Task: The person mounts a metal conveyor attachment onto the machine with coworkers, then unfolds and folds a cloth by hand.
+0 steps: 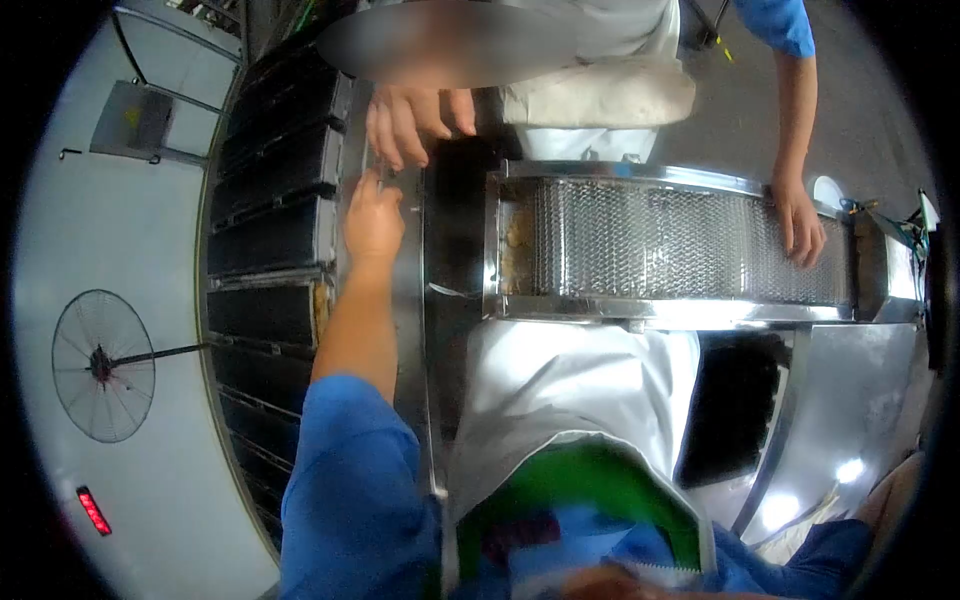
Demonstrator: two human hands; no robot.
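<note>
My left hand (375, 222) reaches forward at the left of the conveyor, its fingers curled together at the narrow metal ledge (408, 290). Whatever it holds there, if anything, is too small to make out. Just beyond it is a co-worker's hand (400, 125), fingers bent downward. The co-worker's other hand (800, 225) lies on the far right part of the metal mesh belt (650, 240). My right hand is not visible; only some bare skin and blue sleeve show at the lower right edge.
A row of dark trays or panels (265, 235) runs along the left, beside a pale floor with a round fan (103, 365) and a red display (94, 511). Shiny metal rails (700, 313) border the belt. A metal panel (850, 400) stands at the right.
</note>
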